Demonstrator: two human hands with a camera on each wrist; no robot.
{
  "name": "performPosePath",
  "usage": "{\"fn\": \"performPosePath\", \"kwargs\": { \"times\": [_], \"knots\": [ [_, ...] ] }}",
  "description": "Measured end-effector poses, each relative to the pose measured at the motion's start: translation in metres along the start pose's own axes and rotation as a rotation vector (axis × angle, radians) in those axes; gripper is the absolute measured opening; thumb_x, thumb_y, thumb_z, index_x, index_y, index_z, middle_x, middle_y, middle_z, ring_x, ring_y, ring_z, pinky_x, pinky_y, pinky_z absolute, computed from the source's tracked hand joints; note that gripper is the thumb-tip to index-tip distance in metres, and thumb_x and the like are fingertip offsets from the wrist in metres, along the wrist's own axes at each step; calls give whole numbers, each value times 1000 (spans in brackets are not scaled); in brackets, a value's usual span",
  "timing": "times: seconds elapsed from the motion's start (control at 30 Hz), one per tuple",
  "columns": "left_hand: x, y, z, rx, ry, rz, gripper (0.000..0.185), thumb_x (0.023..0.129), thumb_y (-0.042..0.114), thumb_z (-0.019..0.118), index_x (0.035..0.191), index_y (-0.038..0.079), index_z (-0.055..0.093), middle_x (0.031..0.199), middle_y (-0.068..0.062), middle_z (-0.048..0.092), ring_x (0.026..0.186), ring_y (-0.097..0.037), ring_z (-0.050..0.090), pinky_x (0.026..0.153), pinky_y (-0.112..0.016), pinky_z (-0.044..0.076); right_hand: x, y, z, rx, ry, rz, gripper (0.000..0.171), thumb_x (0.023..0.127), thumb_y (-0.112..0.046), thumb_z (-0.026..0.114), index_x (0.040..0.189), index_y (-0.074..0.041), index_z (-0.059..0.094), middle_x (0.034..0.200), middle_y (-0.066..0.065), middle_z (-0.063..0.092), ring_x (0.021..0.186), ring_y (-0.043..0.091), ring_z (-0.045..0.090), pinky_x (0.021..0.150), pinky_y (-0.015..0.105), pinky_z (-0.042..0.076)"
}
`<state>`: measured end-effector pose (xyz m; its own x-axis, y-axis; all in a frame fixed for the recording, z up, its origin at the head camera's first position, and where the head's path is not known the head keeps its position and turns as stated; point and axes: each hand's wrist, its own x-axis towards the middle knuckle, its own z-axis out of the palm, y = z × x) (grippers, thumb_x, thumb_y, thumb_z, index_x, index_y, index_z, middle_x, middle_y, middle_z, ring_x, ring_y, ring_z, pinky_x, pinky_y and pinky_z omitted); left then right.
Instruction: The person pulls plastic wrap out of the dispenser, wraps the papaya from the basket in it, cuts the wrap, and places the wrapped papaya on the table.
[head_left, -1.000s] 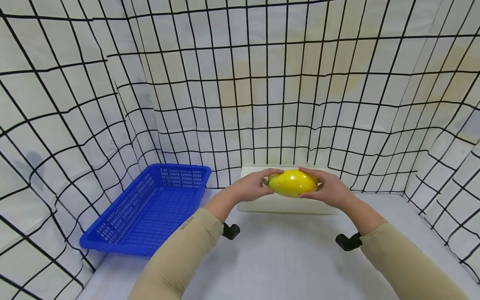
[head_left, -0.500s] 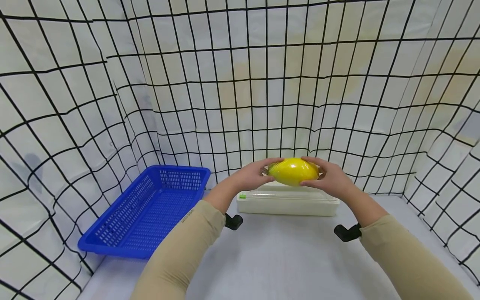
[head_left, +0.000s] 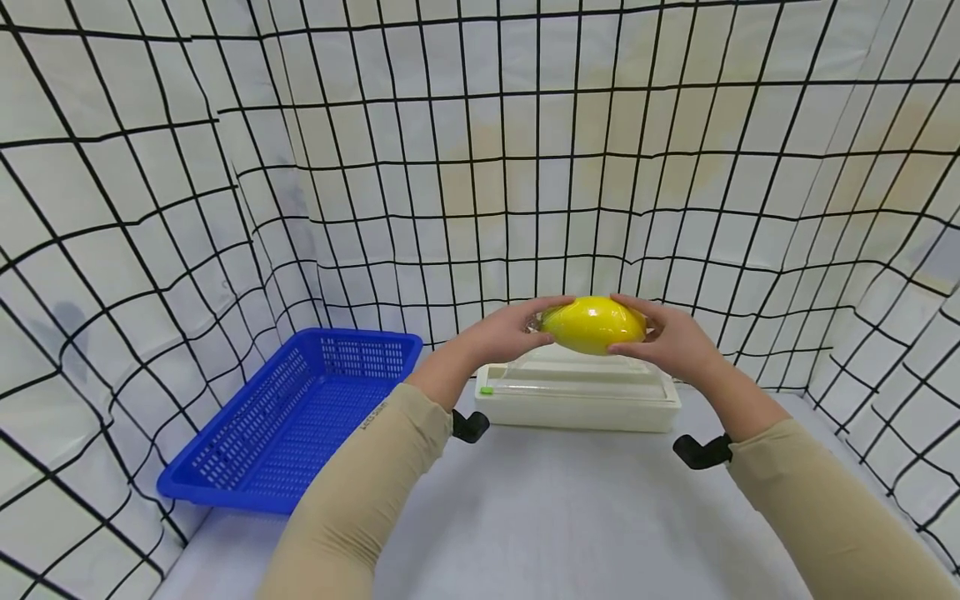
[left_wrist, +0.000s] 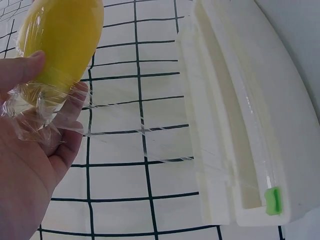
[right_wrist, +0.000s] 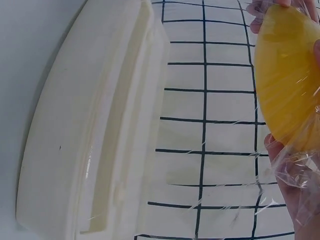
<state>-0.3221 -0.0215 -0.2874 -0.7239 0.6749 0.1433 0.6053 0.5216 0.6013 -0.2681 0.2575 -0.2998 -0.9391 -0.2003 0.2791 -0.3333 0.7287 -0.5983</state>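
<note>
Both hands hold a smooth yellow oval fruit (head_left: 592,327) up in the air, one at each end. My left hand (head_left: 501,335) pinches its left end between thumb and fingers; my right hand (head_left: 681,343) grips the right end the same way. Clear cling film (left_wrist: 40,110) wraps the fruit and bunches up at its ends, as both wrist views show. From there thin stretched film spans toward a cream-white cling film dispenser (head_left: 577,410), which sits just below and behind the fruit. A green slider (left_wrist: 273,201) marks the dispenser's left end.
A blue perforated plastic basket (head_left: 300,433) stands on the white table (head_left: 592,517) at the left. Black grid netting (head_left: 555,158) over white sheeting rises behind and along both sides. Black wrist mounts (head_left: 701,452) stick out below each wrist.
Both hands have lifted the fruit upward in the head view. It has turned slightly, and more of the dispenser's top and its green slider show beneath. The basket stays put.
</note>
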Motion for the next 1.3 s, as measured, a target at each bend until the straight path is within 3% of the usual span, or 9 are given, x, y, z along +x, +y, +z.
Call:
{"fn": "performPosePath", "kwargs": {
  "times": [0.23, 0.43, 0.73, 1.0, 1.2, 1.3],
  "knots": [
    [1, 8, -10, -15, 2, 18, 60, 100, 23, 59, 150, 46, 35, 148, 7, 46, 119, -22, 54, 97, -45, 48, 2, -9, -10, -13, 12, -6, 84, 79, -58, 76, 151, -33, 42, 139, 13, 54, 101, 31, 62, 88, 48, 54],
    [-1, 16, -16, 14, 2, 27, 61, 100, 24, 59, 152, 45, 34, 148, 6, 46, 120, -22, 55, 98, -45, 47, 3, -13, -17, -8, 20, -13, 84, 78, -60, 76, 151, -36, 41, 139, 11, 54, 98, 28, 61, 87, 45, 54],
    [-10, 18, -15, -40, -17, 19, 61, 99, 24, 62, 150, 45, 36, 151, 8, 43, 122, -22, 54, 101, -47, 46, -4, -14, -19, 11, -29, 3, 86, 77, -62, 75, 151, -37, 41, 135, 11, 57, 99, 28, 62, 87, 44, 53],
    [-33, 13, 2, -63, -75, -26, 59, 97, 35, 63, 149, 48, 37, 148, 6, 45, 118, -21, 57, 98, -45, 49, -24, -12, -11, -28, -118, -4, 80, 80, -56, 76, 149, -30, 46, 118, 10, 63, 84, 25, 59, 71, 34, 51],
    [-54, 4, 27, -93, -122, -55, 58, 96, 40, 64, 148, 48, 38, 137, 5, 54, 109, -16, 58, 93, -39, 51, -47, -7, 7, 16, -169, -12, 77, 81, -50, 78, 147, -24, 49, 111, 6, 64, 81, 22, 59, 69, 34, 52],
    [-64, -1, 40, -110, -141, -69, 57, 96, 42, 63, 147, 49, 38, 136, 6, 55, 112, -17, 57, 94, -40, 50, -59, -4, 17, 25, -188, -10, 75, 82, -49, 78, 146, -23, 50, 109, 6, 64, 80, 21, 58, 68, 34, 52]
  ]
}}
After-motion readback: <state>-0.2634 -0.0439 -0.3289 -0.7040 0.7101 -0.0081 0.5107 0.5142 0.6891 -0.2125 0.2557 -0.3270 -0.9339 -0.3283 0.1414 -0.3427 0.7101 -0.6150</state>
